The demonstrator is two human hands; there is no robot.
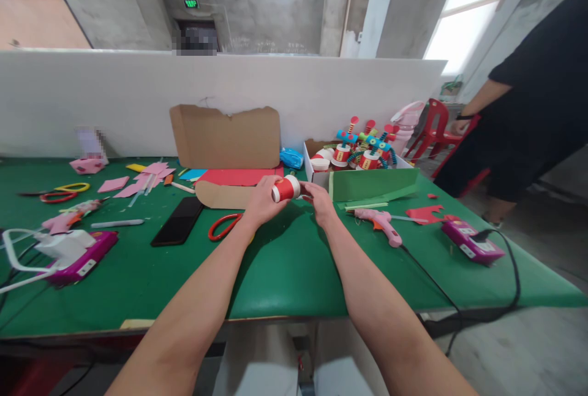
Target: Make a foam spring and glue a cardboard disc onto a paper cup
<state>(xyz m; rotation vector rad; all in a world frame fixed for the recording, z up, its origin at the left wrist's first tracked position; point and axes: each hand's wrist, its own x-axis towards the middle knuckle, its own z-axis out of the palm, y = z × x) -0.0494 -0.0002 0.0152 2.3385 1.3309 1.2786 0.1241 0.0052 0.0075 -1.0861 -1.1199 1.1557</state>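
Observation:
My left hand (261,201) is wrapped round a small paper cup (285,189) covered in red paper, held on its side above the green table (285,273). My right hand (320,201) is at the cup's right end, fingers pinched at its rim or at a small piece I cannot make out. Red-handled scissors (223,226) lie just left of my left wrist. A pink glue gun (382,224) rests on the table to the right of my right hand.
A black phone (179,221), cardboard sheet (226,137), red paper (239,176) and pink scraps (138,182) lie left. A box (367,182) of finished cup figures stands behind right. Purple power strips (471,241) (78,261) sit at both sides. A person in black (528,108) stands far right.

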